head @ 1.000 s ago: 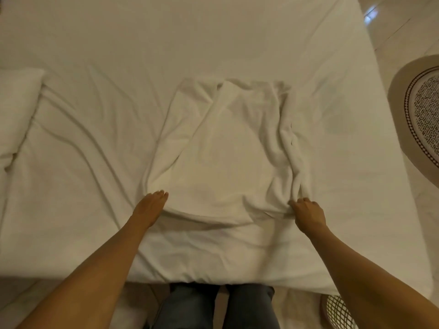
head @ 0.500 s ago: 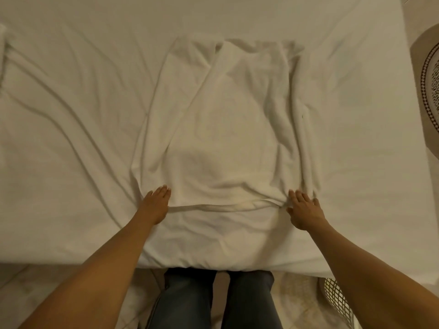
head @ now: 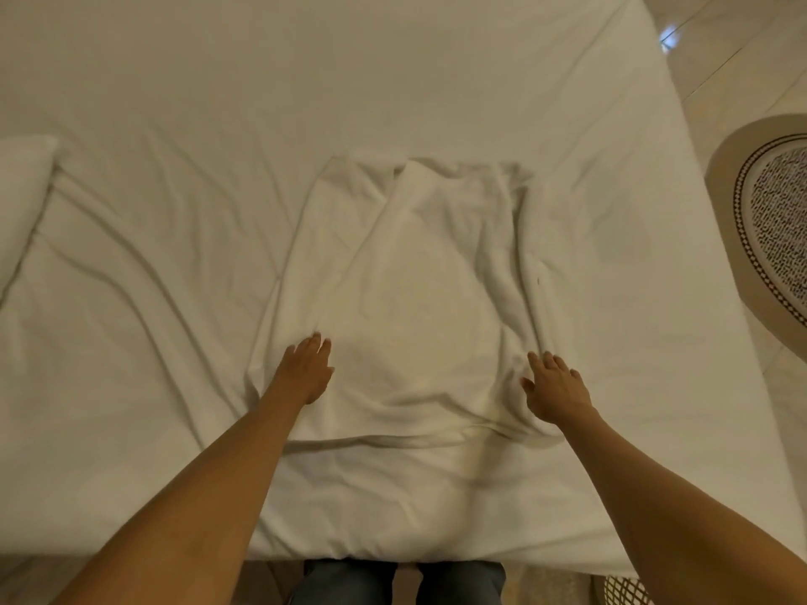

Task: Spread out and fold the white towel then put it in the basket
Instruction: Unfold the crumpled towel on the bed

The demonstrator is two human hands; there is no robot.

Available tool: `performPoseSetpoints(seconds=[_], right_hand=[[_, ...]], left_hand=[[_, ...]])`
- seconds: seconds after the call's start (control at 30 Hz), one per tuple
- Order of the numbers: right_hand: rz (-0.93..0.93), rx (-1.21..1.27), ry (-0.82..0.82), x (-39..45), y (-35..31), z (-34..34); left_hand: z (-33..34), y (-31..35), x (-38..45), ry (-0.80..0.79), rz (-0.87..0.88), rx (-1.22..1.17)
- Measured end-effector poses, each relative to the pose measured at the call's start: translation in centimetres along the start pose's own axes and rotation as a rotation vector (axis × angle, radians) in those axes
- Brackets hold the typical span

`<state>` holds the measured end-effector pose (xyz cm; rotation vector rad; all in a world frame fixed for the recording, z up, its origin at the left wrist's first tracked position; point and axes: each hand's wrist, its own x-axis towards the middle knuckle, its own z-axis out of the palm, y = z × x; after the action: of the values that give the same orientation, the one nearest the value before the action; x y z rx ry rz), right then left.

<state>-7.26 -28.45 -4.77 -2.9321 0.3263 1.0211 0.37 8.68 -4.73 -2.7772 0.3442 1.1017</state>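
The white towel is pressed flat by the open left hand and right hand, nothing gripped; its long axis probably runs toward the bed's far edge.

White towel, white bed sheet, beige rug with dark speckled pattern

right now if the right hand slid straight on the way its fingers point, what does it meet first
Probably the bunched fold along the towel's right edge; the right hand already lies open on the towel just below it.
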Motion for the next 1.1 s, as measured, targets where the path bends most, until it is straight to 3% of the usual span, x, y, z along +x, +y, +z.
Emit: performPoseSetpoints(seconds=[0.17,0.33,0.47,0.63,0.73,1.1], right_hand=[[0.041,0.041,-0.017,1.2,0.1,0.0],[0.125,0.133,0.011,2.3,0.9,0.9],[0.170,0.212,0.017,3.2,2.0,2.2],[0.181,0.393,0.181,4.6,3.0,3.2],[0.201,0.401,0.186,5.3,4.0,3.8],[0.273,0.592,0.155,6.8,6.4,5.4]], left_hand=[[-0.6,-1.5,2.1,0.011,-0.054,-0.023],[-1.6,0.3,5.5,0.037,0.011,-0.058],[-2.6,4.4,8.3,0.046,0.096,-0.056],[-4.0,11.3,11.2,0.071,0.226,-0.038],[-5.8,15.2,12.9,0.101,0.271,-0.018],[-16.8,28.1,20.9,0.393,0.426,0.095]])
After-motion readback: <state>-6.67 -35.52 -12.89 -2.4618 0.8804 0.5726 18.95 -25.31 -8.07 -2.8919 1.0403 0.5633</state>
